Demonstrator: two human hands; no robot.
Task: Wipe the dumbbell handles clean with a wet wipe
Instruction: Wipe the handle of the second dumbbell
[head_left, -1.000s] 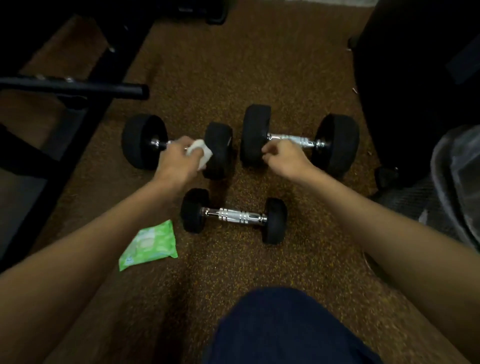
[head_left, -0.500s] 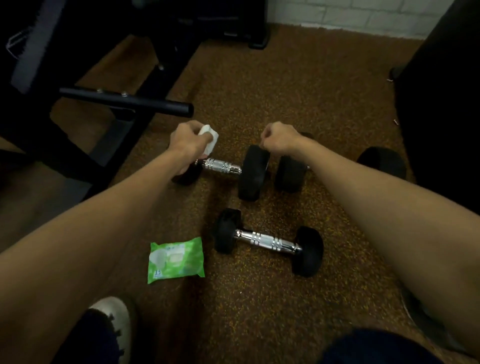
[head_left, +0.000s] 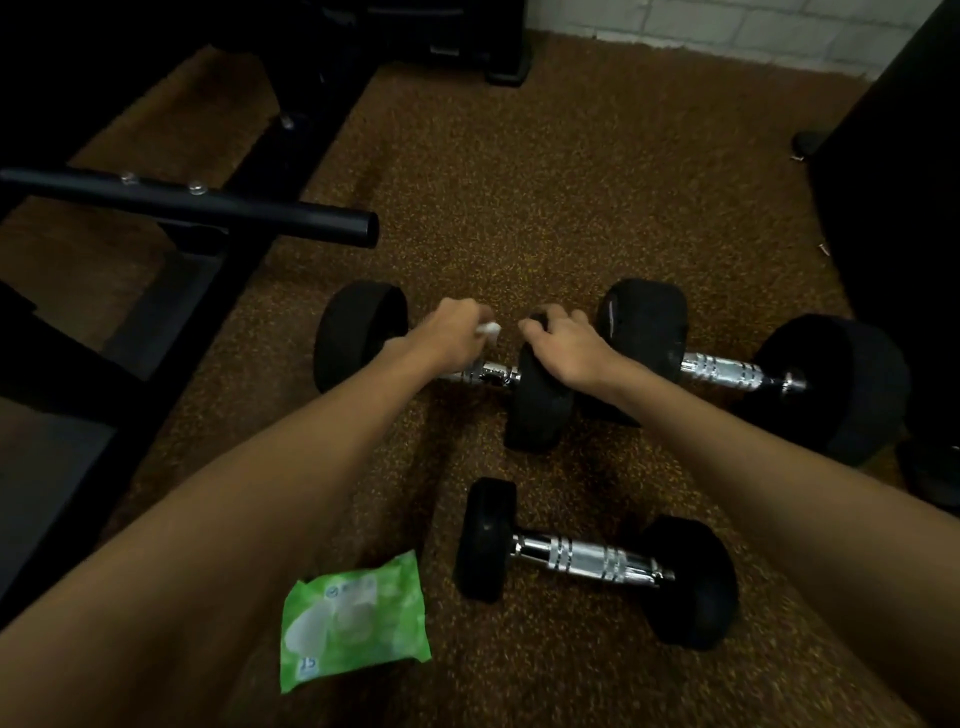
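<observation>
Three dumbbells with black rubber heads and ribbed chrome handles lie on the brown speckled rubber floor (head_left: 519, 182). The left dumbbell (head_left: 361, 335) and the right dumbbell (head_left: 722, 370) lie almost end to end, inner heads just beside each other. The small dumbbell (head_left: 587, 558) lies nearer the person, apart from both. A green soft pack of wipes (head_left: 353, 618) lies flat to its left. A black metal tube (head_left: 208, 208) of a dark frame juts in from the left, beyond the left dumbbell's outer head. A tall black object (head_left: 893, 208) fills the right edge.

The left hand (head_left: 452, 332) pinches a crumpled white wet wipe (head_left: 489, 328) over the left dumbbell's handle and hides most of it; I cannot tell whether the wipe touches the chrome. The right hand (head_left: 566, 348) curls over the top of that dumbbell's inner head, gripping it.

Half a second ago the right hand was a bare fist held above the heads; now it is down on the head, and the left hand sits lower over the handle.
</observation>
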